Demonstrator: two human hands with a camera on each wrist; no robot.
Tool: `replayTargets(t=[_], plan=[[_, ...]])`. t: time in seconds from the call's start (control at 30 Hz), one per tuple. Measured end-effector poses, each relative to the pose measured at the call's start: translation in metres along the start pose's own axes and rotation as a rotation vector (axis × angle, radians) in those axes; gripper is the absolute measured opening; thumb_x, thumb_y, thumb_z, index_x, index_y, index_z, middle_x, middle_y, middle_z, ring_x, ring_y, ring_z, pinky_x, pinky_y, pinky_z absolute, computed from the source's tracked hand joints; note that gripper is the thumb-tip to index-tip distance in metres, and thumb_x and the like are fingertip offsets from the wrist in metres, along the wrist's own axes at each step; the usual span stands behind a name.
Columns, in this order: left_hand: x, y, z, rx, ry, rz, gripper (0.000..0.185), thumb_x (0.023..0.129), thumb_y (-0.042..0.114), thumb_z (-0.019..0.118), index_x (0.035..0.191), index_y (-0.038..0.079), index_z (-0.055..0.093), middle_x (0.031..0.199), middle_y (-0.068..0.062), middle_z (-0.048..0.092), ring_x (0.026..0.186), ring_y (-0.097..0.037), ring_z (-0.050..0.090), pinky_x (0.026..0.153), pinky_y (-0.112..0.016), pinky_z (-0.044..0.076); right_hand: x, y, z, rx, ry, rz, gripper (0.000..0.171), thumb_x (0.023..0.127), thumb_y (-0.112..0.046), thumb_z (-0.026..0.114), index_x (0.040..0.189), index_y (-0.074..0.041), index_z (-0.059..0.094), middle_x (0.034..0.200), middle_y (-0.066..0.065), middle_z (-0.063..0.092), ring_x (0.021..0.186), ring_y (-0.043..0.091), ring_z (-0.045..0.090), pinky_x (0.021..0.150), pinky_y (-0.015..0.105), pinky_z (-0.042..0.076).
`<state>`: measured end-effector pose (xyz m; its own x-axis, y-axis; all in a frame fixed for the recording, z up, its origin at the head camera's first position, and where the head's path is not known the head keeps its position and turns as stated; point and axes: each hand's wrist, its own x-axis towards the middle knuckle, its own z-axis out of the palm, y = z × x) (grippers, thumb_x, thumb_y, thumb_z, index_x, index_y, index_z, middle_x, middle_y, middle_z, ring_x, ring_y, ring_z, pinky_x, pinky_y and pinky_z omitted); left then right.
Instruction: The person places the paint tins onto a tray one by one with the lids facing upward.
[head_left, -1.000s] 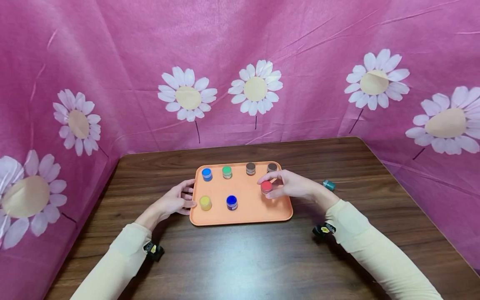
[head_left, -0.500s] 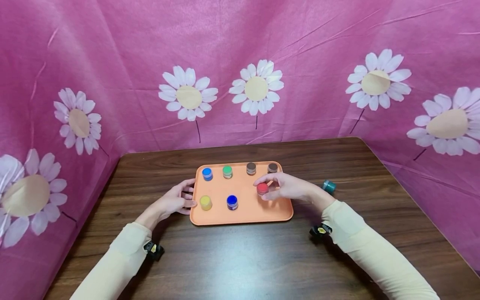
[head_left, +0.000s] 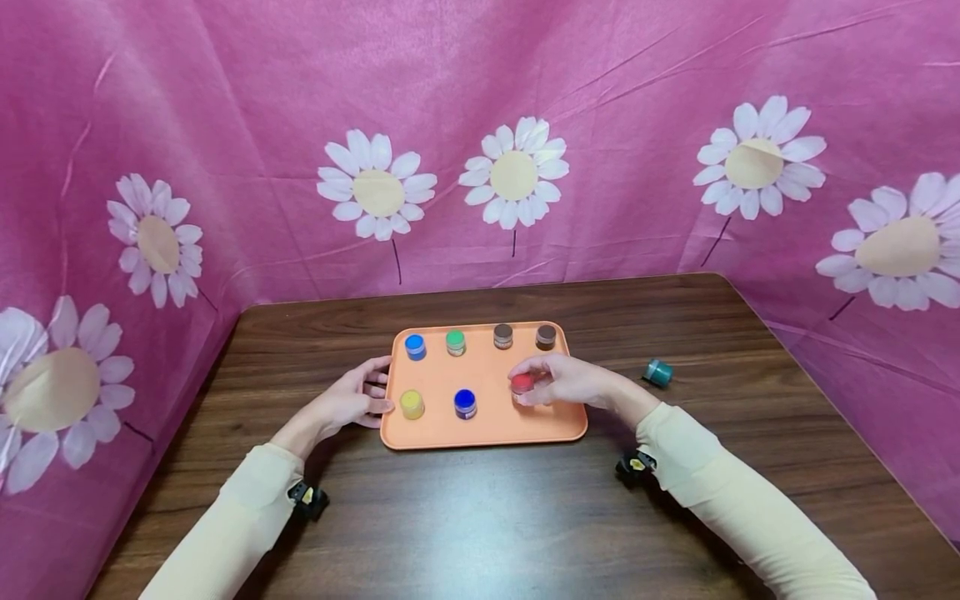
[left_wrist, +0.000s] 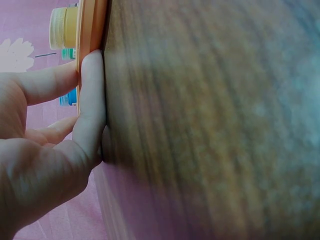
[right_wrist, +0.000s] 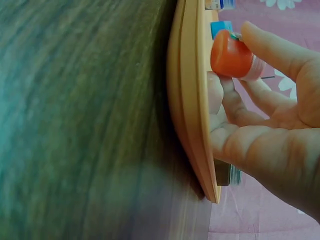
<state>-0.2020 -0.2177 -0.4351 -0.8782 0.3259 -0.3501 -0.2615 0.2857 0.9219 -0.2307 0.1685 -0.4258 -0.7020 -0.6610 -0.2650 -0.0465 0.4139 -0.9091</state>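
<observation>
An orange tray (head_left: pixel 495 429) lies on the wooden table, and my left hand (head_left: pixel 347 402) pinches its left rim; in the left wrist view one finger (left_wrist: pixel 92 95) lies low along the rim's outer side. With my right hand (head_left: pixel 568 380) I hold a small red paint jar (head_left: pixel 522 382) over the tray's right half. The right wrist view shows that red jar (right_wrist: pixel 232 56) slightly tilted, its base close over the tray. To its left on the tray stand a dark blue jar (head_left: pixel 465 403) and a yellow jar (head_left: pixel 411 404).
Along the tray's far side stand a blue jar (head_left: pixel 416 347), a green jar (head_left: pixel 455 342) and two dark brown jars, one (head_left: pixel 502 336) left of the other (head_left: pixel 546 337). A teal jar (head_left: pixel 658 372) lies on its side on the table, right of the tray. A pink flowered cloth (head_left: pixel 450 83) hangs behind.
My right hand has moved the red jar left and slightly nearer to me, uncovering the right brown jar. My left hand stays at the tray's rim.
</observation>
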Motion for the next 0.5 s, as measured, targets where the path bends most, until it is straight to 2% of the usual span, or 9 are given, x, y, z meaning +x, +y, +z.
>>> replayTargets(t=[0.27, 0.5], plan=[[0.0006, 0.0009, 0.0003, 0.012, 0.015, -0.011, 0.084, 0.089, -0.012, 0.064, 0.16, 0.008, 0.023, 0.134, -0.023, 0.038, 0.102, -0.026, 0.051, 0.072, -0.041, 0.061, 0.0017, 0.0032, -0.0002, 0.047, -0.015, 0.031, 0.044, 0.091, -0.013, 0.077, 0.13, 0.001, 0.062, 0.115, 0.008, 0.067, 0.103, 0.021, 0.059, 0.088, 0.03, 0.052], [0.0008, -0.0002, 0.0002, 0.011, 0.012, -0.01, 0.084, 0.089, -0.012, 0.064, 0.16, 0.008, 0.023, 0.134, -0.024, 0.037, 0.102, -0.026, 0.051, 0.072, -0.042, 0.061, 0.0027, 0.0051, -0.0017, 0.145, -0.031, 0.092, 0.046, 0.091, -0.012, 0.077, 0.132, 0.002, 0.06, 0.114, 0.01, 0.066, 0.1, 0.02, 0.06, 0.084, 0.03, 0.054]])
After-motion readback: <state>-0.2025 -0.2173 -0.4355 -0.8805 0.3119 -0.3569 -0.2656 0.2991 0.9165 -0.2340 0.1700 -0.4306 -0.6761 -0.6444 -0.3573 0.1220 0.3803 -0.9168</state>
